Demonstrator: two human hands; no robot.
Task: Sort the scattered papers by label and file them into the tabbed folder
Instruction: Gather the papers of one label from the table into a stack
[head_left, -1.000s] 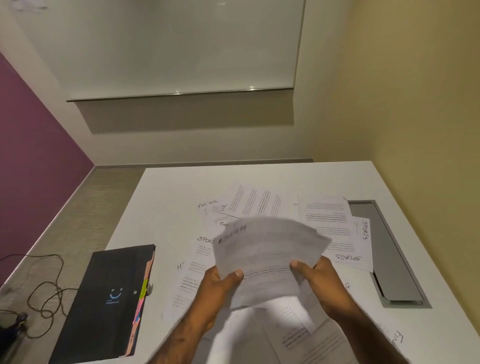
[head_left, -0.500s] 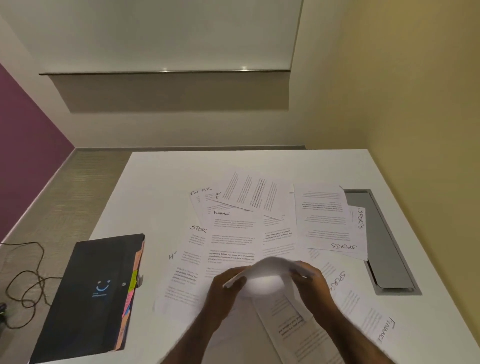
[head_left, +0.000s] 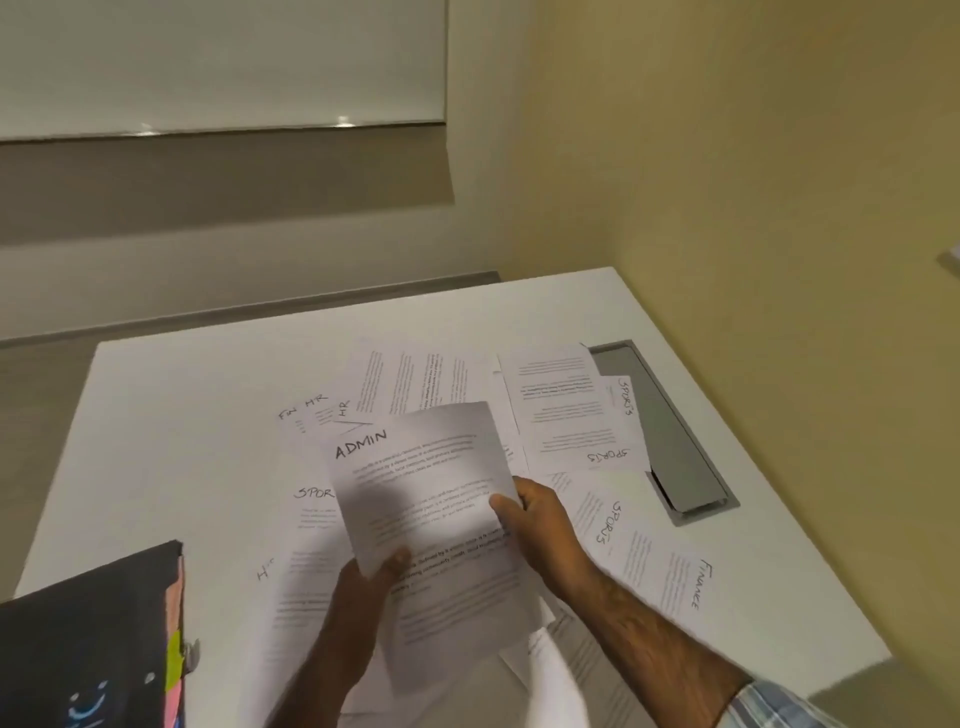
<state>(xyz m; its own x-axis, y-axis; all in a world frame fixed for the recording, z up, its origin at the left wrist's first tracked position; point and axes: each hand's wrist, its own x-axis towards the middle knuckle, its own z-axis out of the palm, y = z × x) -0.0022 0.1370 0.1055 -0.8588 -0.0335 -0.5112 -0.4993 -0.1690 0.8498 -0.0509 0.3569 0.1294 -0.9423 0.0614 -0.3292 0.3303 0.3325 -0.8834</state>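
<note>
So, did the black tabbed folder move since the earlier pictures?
No. The black tabbed folder still lies at the white table's left edge; only the camera shifted.

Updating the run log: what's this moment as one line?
step: sorting | left hand: grips ADMIN sheet | right hand: pinches ADMIN sheet | tabbed folder: on table, left | other papers: scattered
</note>
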